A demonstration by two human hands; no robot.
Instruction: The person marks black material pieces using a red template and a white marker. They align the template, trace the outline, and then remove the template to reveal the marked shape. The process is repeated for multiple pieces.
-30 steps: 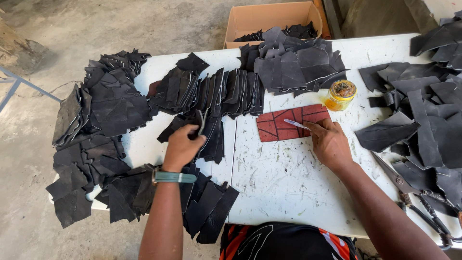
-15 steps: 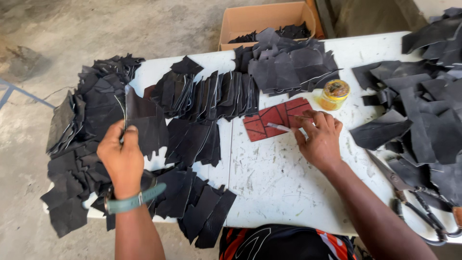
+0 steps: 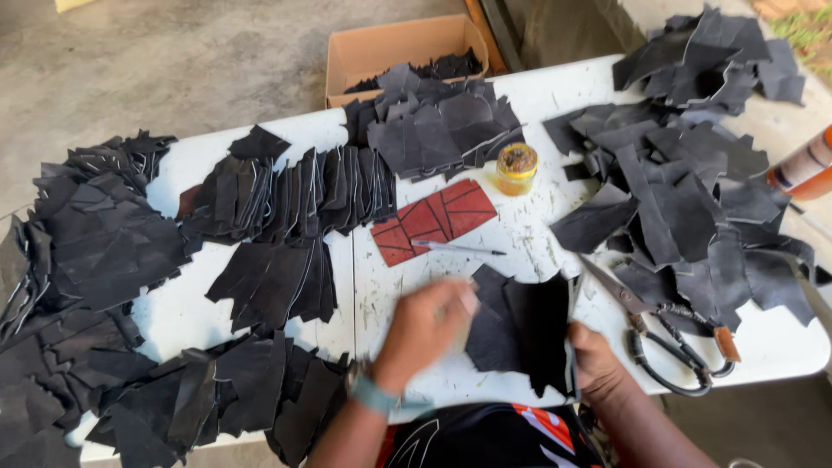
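Note:
Near the table's front edge both my hands grip one black leather piece (image 3: 520,325). My left hand (image 3: 425,325), blurred, with a teal wristband, holds its left edge. My right hand (image 3: 598,368) holds its lower right corner. Just beyond lies a red-brown pattern piece with dark lines (image 3: 433,221), and a pen (image 3: 455,249) rests along its near edge. A small open jar with a yellow rim (image 3: 516,167) stands right of the pattern. Large scissors (image 3: 663,325) lie to the right of my right hand.
Piles of black leather pieces cover the white table (image 3: 381,286): a heap at the left (image 3: 87,260), fanned rows in the middle (image 3: 295,195), a stack at the back (image 3: 438,126), a heap at the right (image 3: 693,173). A cardboard box (image 3: 394,52) stands behind.
My left hand has come back from the left heap to the front centre. My right hand left the pen on the pattern piece and both hands now hold a black leather piece.

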